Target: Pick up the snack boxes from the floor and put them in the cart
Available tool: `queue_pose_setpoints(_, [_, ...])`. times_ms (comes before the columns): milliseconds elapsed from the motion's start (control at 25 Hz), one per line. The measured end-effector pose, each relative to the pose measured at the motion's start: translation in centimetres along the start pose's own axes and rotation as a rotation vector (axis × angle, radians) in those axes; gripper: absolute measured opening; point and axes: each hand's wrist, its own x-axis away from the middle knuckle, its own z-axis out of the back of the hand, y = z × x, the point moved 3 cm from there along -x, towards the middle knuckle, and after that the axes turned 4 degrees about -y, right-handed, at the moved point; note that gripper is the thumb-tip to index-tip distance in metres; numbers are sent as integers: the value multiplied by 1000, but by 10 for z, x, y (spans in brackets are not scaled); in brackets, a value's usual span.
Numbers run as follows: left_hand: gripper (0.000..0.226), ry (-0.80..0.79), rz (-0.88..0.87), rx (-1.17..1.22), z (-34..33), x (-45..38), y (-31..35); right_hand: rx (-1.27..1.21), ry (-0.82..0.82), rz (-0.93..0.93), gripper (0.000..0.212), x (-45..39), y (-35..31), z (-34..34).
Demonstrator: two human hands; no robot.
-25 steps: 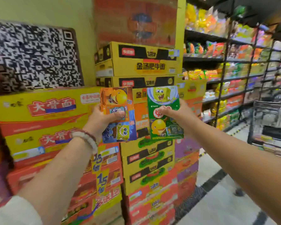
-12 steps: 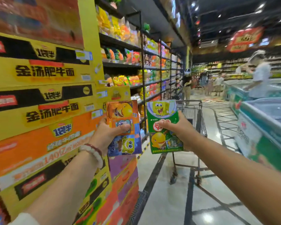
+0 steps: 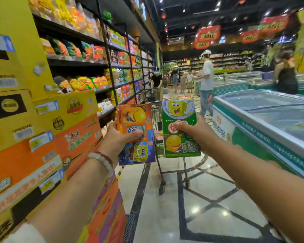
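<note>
My left hand [image 3: 118, 137] grips an orange and blue snack box [image 3: 136, 120] with a cartoon sponge printed on it, held upright at chest height. My right hand [image 3: 194, 133] holds a green snack box [image 3: 178, 111] with the same character, also upright. The two boxes are side by side with a narrow gap between them. Straight ahead and partly hidden behind both boxes stands a metal shopping cart [image 3: 156, 109] on the tiled aisle floor. Its lower frame and wheels [image 3: 162, 189] show below the boxes.
Stacked yellow and orange noodle cartons [image 3: 42, 137] line my left side, with snack shelves [image 3: 98, 67] beyond. A chest freezer [image 3: 263, 120] runs along the right. Several people stand farther down the aisle, the nearest a person in a white shirt [image 3: 206, 79].
The view has swung right from the stacked cartons to the aisle. The cart has come from the far right to straight ahead, behind the boxes. Both hands keep their boxes.
</note>
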Motion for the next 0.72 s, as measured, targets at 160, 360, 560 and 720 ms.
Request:
queue_pose_setpoints(160, [84, -41, -9, 8, -36, -64, -18, 50, 26, 0, 68, -50, 20, 40])
queue_pose_setpoints(360, [90, -70, -21, 62, -80, -155, -32, 101, -5, 57, 73, -133, 31, 89])
queue_pose_setpoints(560, [93, -56, -41, 83, -108, -232, -45, 102, -13, 35, 67, -209, 48, 126])
queue_pose_setpoints(720, [84, -36, -23, 93, -113, -287, -64, 80, -27, -2, 67, -260, 72, 139])
